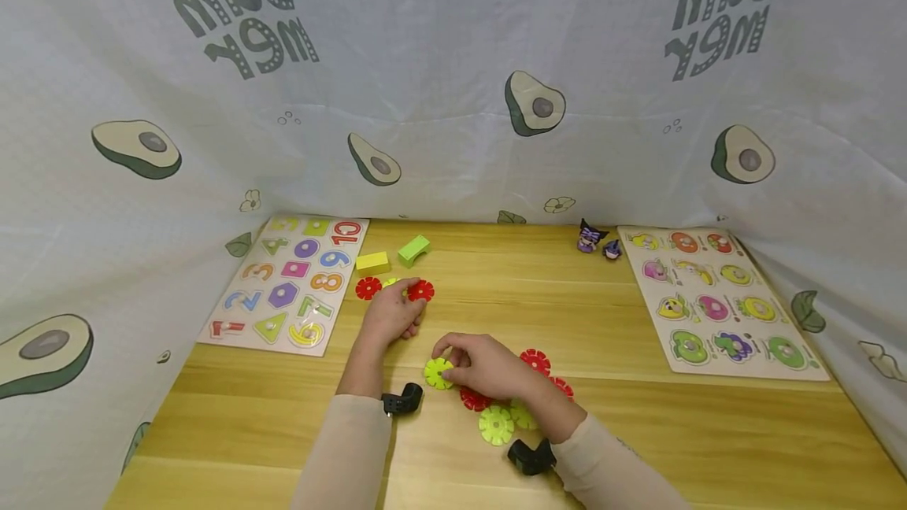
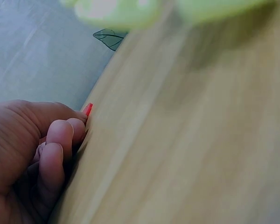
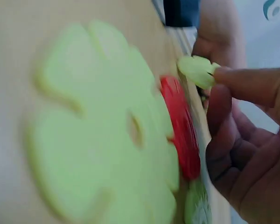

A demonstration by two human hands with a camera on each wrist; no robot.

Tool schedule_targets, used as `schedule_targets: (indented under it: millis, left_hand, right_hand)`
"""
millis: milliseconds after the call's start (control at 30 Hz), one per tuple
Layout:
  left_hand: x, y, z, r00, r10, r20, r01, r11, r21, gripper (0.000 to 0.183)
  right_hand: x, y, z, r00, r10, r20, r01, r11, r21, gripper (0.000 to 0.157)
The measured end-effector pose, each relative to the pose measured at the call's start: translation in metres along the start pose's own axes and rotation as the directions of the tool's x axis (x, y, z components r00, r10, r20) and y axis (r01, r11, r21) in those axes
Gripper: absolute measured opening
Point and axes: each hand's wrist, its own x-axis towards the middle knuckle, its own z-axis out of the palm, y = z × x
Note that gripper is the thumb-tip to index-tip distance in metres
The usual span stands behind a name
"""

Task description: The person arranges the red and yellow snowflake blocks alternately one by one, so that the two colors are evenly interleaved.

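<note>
My left hand (image 1: 390, 316) pinches the edge of a red notched plastic disc (image 1: 423, 290) on the table; in the left wrist view just a sliver of that red disc (image 2: 88, 109) shows at the fingertips. Beside it lie another red disc (image 1: 368, 288) and a yellow-green disc (image 1: 390, 282), partly covered by the hand. Between thumb and finger, my right hand (image 1: 489, 364) holds a yellow-green notched disc (image 1: 438, 374). Under and around this hand are several loose discs, among them a red one (image 1: 535, 361) and a yellow-green one (image 1: 496, 425).
A number puzzle board (image 1: 283, 290) lies at the left, a fruit puzzle board (image 1: 716, 297) at the right. Behind the left hand are a yellow block (image 1: 372, 263) and a green arch block (image 1: 414, 250). Two small purple figures (image 1: 590, 237) stand near the back curtain (image 1: 453, 101).
</note>
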Motion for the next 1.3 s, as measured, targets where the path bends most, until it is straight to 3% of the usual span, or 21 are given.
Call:
schedule_targets:
  millis: [133,267,467,733,967,1300]
  left_hand:
    - [0.000,0.001,0.001,1.000,-0.003,-0.002,0.003,1.000,0.001,0.047]
    - [0.001,0.000,0.001,1.000,-0.005,0.000,0.005,1.000,-0.005,0.047]
    - [0.003,0.000,-0.001,1.000,-0.008,0.007,0.008,1.000,-0.023,0.046]
    - [0.003,0.000,-0.002,1.000,-0.006,0.016,0.007,0.999,-0.043,0.047]
    - [0.004,-0.003,-0.001,1.000,-0.002,0.012,0.003,0.999,-0.048,0.047]
    - [0.003,-0.002,0.000,1.000,0.007,0.014,-0.007,0.999,-0.039,0.048]
  right_hand:
    - [0.009,0.006,-0.010,0.993,0.070,-0.093,-0.062,0.994,0.089,0.023]
    - [0.026,0.011,-0.021,0.966,0.181,-0.184,-0.146,0.971,0.187,0.026]
    - [0.057,0.021,-0.035,0.916,0.262,-0.303,-0.260,0.964,0.050,0.026]
    - [0.082,0.039,-0.043,0.907,0.347,-0.239,-0.347,0.937,0.044,0.035]
    - [0.079,0.041,-0.047,0.924,0.347,-0.157,-0.327,0.934,0.142,0.037]
    - [0.078,0.042,-0.047,0.920,0.352,-0.174,-0.337,0.935,0.110,0.037]
